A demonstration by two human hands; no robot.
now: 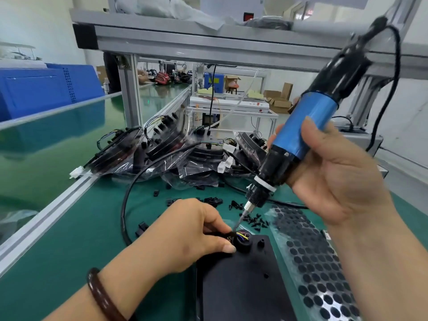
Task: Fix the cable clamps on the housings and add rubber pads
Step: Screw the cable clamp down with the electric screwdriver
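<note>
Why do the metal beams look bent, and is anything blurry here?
Head view: the wide-angle lens bows the aluminium frame near the edges; the hands and electric screwdriver are fairly sharp, the far workshop soft; even overhead light, with glare on the sheet of rubber pads.

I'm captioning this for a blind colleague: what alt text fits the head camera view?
A right hand holds a blue electric screwdriver tilted, its bit aimed at a cable clamp that the left hand pinches on a black housing. Loose black screws and a sheet of rubber pads lie on the green bench.
</note>
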